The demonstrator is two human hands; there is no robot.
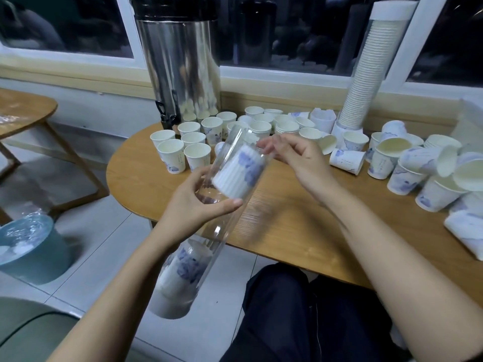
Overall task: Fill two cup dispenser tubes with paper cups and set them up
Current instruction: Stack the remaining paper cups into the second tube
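One oval table (pixel 287 218) of pale, grained wood lies under and beyond both hands. Beyond the left hand (pixel 198 202) stands a cylindrical urn (pixel 180 61) of polished steel with a black lid and tap. Beyond and to the right of the right hand (pixel 295 155), a filled tube (pixel 371 69) leans against the window frame. It is packed with ribbed white cup rims and has a white cap.

The second tube (pixel 224 231) is clear, smooth plastic, held tilted off the table edge. The left hand grips it at mid-length, thumb and fingers curled round it. Just above that hand an upper stack (pixel 237 173) of white cups with blue print sits inside. A lower stack (pixel 183 270) sits below the wrist, near the white base.

The right hand hovers at the tube's open mouth, its fingers loosely curled with nothing seen in them; the fingertips are blurred. Upright paper cups (pixel 193 142) stand beyond the left hand. Tumbled cups (pixel 431 165) lie heaped to the right of the right hand.
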